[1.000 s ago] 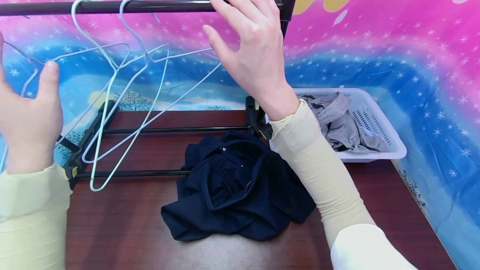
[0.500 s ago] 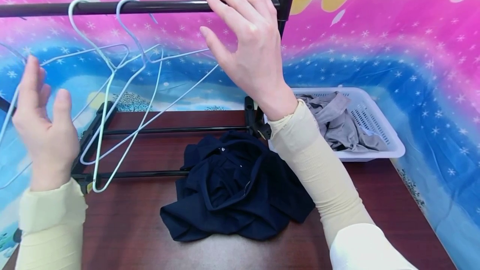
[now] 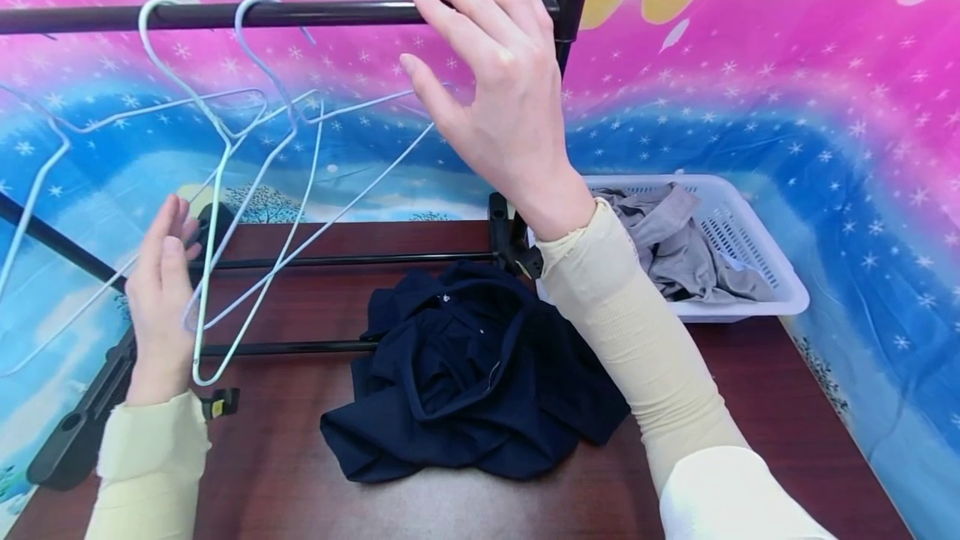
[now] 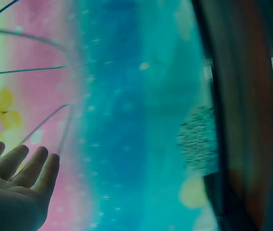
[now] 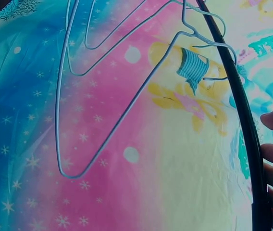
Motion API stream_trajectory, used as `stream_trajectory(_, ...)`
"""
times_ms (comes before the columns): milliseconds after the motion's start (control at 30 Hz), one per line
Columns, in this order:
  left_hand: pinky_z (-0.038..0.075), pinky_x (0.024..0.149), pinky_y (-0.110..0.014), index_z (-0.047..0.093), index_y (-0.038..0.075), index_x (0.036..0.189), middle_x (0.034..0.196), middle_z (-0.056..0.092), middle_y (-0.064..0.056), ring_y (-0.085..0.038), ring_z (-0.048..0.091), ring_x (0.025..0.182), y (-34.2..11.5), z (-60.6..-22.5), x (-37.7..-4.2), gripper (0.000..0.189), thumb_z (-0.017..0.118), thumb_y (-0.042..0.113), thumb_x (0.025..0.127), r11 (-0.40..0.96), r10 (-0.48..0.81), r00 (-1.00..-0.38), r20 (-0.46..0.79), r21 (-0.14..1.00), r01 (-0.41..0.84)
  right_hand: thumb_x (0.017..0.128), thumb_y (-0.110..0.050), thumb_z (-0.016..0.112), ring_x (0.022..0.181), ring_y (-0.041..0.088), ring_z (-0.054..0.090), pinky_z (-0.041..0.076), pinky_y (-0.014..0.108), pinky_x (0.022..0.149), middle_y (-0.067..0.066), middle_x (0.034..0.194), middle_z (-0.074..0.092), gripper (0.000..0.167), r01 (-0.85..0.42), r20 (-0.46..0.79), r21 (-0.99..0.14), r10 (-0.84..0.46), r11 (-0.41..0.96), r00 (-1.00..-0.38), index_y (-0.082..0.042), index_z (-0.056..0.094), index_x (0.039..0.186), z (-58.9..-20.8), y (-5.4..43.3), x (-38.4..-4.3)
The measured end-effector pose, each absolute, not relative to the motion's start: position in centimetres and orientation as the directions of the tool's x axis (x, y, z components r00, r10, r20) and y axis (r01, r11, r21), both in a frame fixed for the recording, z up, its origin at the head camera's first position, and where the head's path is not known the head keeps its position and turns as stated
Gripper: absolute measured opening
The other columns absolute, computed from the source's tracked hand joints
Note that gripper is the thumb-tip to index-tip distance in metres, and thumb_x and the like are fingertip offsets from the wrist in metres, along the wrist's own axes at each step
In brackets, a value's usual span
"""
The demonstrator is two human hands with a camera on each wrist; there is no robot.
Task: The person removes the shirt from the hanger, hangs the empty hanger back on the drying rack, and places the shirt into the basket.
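Note:
My right hand (image 3: 510,82) rests on the black rod (image 3: 337,13) of a clothes rack near its right end, fingers laid over the top and thumb held apart. In the right wrist view its fingertips meet the rod (image 5: 247,130). My left hand (image 3: 161,298), palm turned inward and fingers extended, is low on the left beside the lower corners of the hangers. A pale green wire hanger (image 3: 215,198) and a light blue one (image 3: 258,177) hang from the rod. Another hanger (image 3: 33,190) hangs at far left. The left wrist view shows the left hand's fingers (image 4: 45,173) spread and holding nothing.
Dark navy clothing (image 3: 480,390) lies crumpled on the brown wooden table (image 3: 270,457). A white plastic basket (image 3: 791,302) with grey cloth (image 3: 675,257) stands at right. The rack's black base bars (image 3: 300,348) run across the table, before a patterned backdrop (image 3: 750,65).
My left hand has moved right and downward from the left edge to the hangers' lower corners. The hangers' lower ends have shifted slightly right. My right hand stays on the rod.

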State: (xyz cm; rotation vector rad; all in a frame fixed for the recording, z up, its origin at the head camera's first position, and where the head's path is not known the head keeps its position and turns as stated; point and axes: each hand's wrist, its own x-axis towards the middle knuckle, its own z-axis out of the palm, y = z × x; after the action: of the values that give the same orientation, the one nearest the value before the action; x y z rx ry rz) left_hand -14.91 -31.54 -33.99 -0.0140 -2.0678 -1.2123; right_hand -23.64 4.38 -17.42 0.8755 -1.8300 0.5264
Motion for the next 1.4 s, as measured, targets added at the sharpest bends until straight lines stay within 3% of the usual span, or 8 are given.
stream_trajectory(267,0.022,0.117,-0.033,0.033,0.022,0.161,0.159,0.039,-0.009,-0.023,0.033,0.146,-30.8,-37.5,-14.5,0.049,0.034,0.031,0.113,0.646,-0.279,-0.863,0.422,0.747,0.156,0.103,-0.046,0.055,0.13,0.025,0.048,0.019,0.031,0.117,0.01,0.139,0.061,0.052,-0.771,0.911,0.042,-0.342,0.635,-0.232,-0.009,0.065,0.138,-17.5,4.4,-23.7)
stream_trajectory(400,0.016,0.12,-0.044,0.025,0.017,0.163,0.166,0.024,-0.007,-0.027,0.021,0.151,-30.7,-38.9,-15.0,0.053,0.033,0.03,0.113,0.721,-0.137,-0.903,0.407,0.666,0.191,0.103,-0.048,0.054,0.133,0.026,0.046,0.015,0.032,0.118,0.012,0.142,0.059,0.056,-0.775,0.896,0.061,-0.377,0.629,-0.235,-0.008,0.062,0.141,-17.4,4.7,-23.6)
stream_trajectory(533,0.014,0.118,-0.057,0.024,0.023,0.163,0.168,0.016,-0.007,-0.033,0.015,0.152,-29.8,-39.8,-15.1,0.056,0.041,0.033,0.111,0.751,-0.036,-0.917,0.398,0.616,0.238,0.102,-0.05,0.054,0.142,0.03,0.037,0.007,0.035,0.121,0.015,0.149,0.052,0.061,-0.796,0.878,0.069,-0.416,0.601,-0.237,-0.007,0.058,0.144,-17.5,5.2,-22.9)
stream_trajectory(733,0.004,0.116,-0.064,0.025,0.025,0.163,0.169,0.01,-0.011,-0.035,0.009,0.153,-28.1,-40.3,-14.5,0.067,0.055,0.039,0.105,0.769,0.132,-0.898,0.42,0.528,0.36,0.093,-0.047,0.071,0.149,0.034,0.026,0.009,0.045,0.121,0.019,0.152,0.046,0.071,-0.879,0.89,0.051,-0.421,0.474,-0.175,-0.001,0.055,0.145,-19.2,6.1,-20.4)
stream_trajectory(867,-0.002,0.115,-0.065,0.02,0.028,0.164,0.17,0.005,-0.006,-0.034,0.005,0.154,-27.1,-40.1,-14.1,0.082,0.064,0.049,0.098,0.757,0.241,-0.886,0.397,0.494,0.428,0.089,-0.058,0.071,0.152,0.028,0.017,0.011,0.048,0.121,0.014,0.158,0.039,0.082,-0.899,0.852,-0.047,-0.453,0.436,-0.264,-0.004,0.052,0.148,-21.6,7.4,-18.6)
stream_trajectory(1067,-0.007,0.114,-0.064,0.016,0.031,0.165,0.17,-0.002,-0.001,-0.031,-0.003,0.154,-25.3,-39.3,-13.1,0.108,0.083,0.047,0.082,0.702,0.321,-0.876,0.361,0.531,0.475,0.086,-0.084,0.046,0.154,0.033,0.004,0.007,0.06,0.118,0.004,0.169,0.016,0.097,-0.866,0.683,-0.096,-0.6,0.492,-0.416,-0.021,0.04,0.158,-27.0,9.2,-16.5)
stream_trajectory(1233,-0.003,0.111,-0.07,0.017,0.027,0.165,0.17,-0.003,-0.001,-0.034,-0.005,0.154,-23.3,-38.8,-12.3,0.127,0.094,0.044,0.066,0.693,0.389,-0.847,0.361,0.491,0.528,0.077,-0.089,0.054,0.154,0.034,-0.006,0.006,0.063,0.117,0.001,0.171,0.0,0.106,-0.831,0.452,-0.136,-0.712,0.54,-0.537,-0.034,0.025,0.163,-31.5,10.6,-14.5)
stream_trajectory(1400,-0.001,0.111,-0.072,0.016,0.029,0.165,0.17,-0.004,0.001,-0.031,-0.006,0.154,-21.6,-38.9,-11.8,0.136,0.092,0.064,0.057,0.695,0.44,-0.834,0.334,0.46,0.552,0.074,-0.086,0.062,0.153,0.035,-0.007,0.016,0.067,0.114,-0.001,0.17,-0.005,0.109,-0.792,0.319,-0.204,-0.725,0.576,-0.61,-0.039,0.02,0.163,-34.8,11.7,-12.8)
